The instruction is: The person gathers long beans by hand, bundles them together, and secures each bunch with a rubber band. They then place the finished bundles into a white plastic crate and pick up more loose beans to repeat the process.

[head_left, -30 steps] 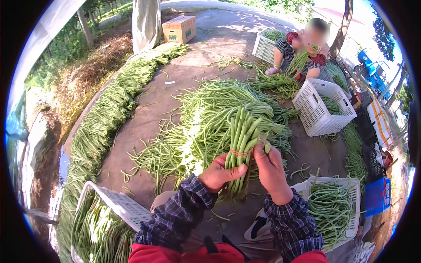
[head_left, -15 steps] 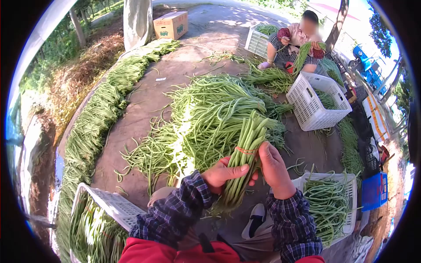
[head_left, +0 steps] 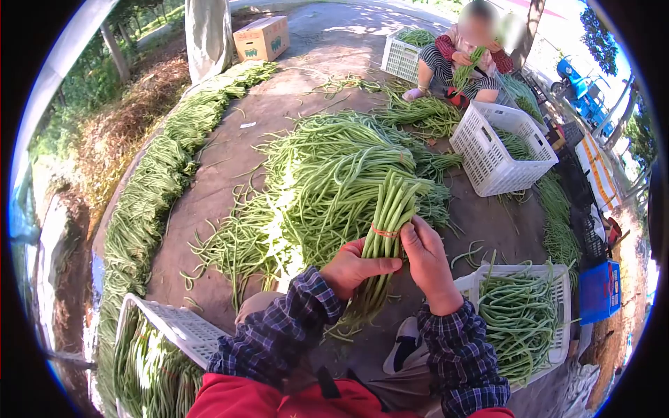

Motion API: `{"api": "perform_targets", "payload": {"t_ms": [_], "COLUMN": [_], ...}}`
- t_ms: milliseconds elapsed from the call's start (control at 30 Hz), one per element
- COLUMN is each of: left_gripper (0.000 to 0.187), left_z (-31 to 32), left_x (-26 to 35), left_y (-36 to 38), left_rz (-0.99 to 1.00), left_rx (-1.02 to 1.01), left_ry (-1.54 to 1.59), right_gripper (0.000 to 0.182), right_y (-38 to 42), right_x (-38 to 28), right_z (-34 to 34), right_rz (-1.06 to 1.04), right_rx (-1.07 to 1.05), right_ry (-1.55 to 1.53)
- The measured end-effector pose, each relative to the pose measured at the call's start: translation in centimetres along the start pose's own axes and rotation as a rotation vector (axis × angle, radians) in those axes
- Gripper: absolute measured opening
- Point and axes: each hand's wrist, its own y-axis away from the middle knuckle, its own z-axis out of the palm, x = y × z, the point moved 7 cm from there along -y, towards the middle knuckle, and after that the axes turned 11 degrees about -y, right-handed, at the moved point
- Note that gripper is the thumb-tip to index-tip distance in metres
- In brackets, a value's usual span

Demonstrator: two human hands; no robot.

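Note:
A bunch of green long beans (head_left: 394, 197) stands tilted in front of me, a reddish rubber band (head_left: 385, 231) around its upper part. My left hand (head_left: 354, 267) is wrapped round the bunch below the band, thumb across the front. On the other side, my right hand (head_left: 428, 263) is closed against the bunch, its thumb at the level of the band; some of its fingers are hidden behind. The lower ends of the beans hang down between my wrists. Just beyond lies a large heap of loose long beans (head_left: 327, 177) on the ground.
White plastic crates of beans stand at my left (head_left: 182, 333), my right (head_left: 563, 313) and farther right (head_left: 496, 171). A long row of beans (head_left: 143, 202) runs along the left. A seated co-worker (head_left: 467, 59) holds beans at the back, near a cardboard box (head_left: 262, 39).
Both hands and the bunch have shifted slightly left, with the bunch now more upright. The co-worker's hands have moved with their beans. The whole view has shifted a little.

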Motion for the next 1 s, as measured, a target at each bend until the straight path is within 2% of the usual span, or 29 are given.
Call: {"api": "perform_targets", "payload": {"t_ms": [67,167,233,333,400,433,467,533,600,700,833,1000], "left_gripper": [0.034,0.041,0.041,0.036,0.035,0.032,0.032,0.031,0.036,0.047,0.045,0.042], "left_z": [-0.4,0.1,-0.4,-0.2,-1.1,-1.4,-1.4,-1.8,-2.0,-2.2,-2.0,-2.7], "left_x": [0.4,1.7,1.8,2.7,2.1,2.4,2.6,2.8,2.7,2.8,3.1,2.4], "left_y": [0.4,0.9,0.7,0.5,-0.2,-0.2,-0.1,0.1,0.0,-0.1,0.1,0.1], "left_rz": [0.0,0.097,0.118,0.147,0.08,0.053,0.056,0.079,0.085,0.228,0.311,0.308], "left_rx": [0.006,-0.103,-0.097,-0.094,-0.01,0.051,0.056,0.108,0.135,0.188,0.217,0.296], "left_ry": [-0.056,-0.07,-0.07,0.004,0.014,-0.02,-0.015,-0.047,-0.045,-0.132,-0.231,-0.253], "right_gripper": [0.028,0.03,0.031,0.031,0.032,0.028,0.028,0.023,0.019,0.02,0.022,0.017], "right_y": [-0.4,-0.4,-0.5,-1.6,-1.8,-1.7,-1.7,-0.8,-0.8,-0.9,-0.9,-0.8], "right_x": [0.4,-0.3,-0.2,-0.8,-2.6,-3.4,-3.7,-6.0,-6.5,-5.4,-5.2,-5.0], "right_z": [0.6,1.4,1.9,2.1,0.1,-0.3,-0.6,0.9,2.0,3.2,3.5,4.4], "right_rz": [0.092,0.1,0.121,0.02,-0.245,-0.335,-0.332,-0.593,-0.619,-0.643,-0.65,-0.644], "right_rx": [-0.083,-0.085,-0.104,-0.056,0.204,0.258,0.25,0.085,0.06,-0.022,-0.015,-0.021], "right_ry": [-0.069,-0.14,-0.161,-0.153,0.043,0.08,0.082,0.418,0.437,0.56,0.664,0.846]}}
